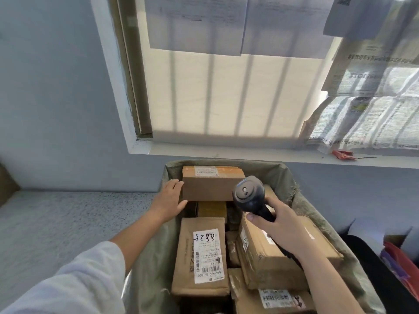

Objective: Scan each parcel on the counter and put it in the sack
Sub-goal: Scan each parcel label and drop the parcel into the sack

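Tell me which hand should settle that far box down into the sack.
Left. The left hand already rests against the far box; the right hand is busy gripping the scanner.

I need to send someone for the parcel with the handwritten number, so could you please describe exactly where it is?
Look below the window into the open green-grey sack full of cardboard parcels. The parcel lies flat on the near left side, on the side of the left hand. Its white label alone has large black handwritten digits above the barcodes.

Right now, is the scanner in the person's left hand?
No, the dark barcode scanner is held in the right hand, while the left hand rests against the side of a cardboard parcel in the sack.
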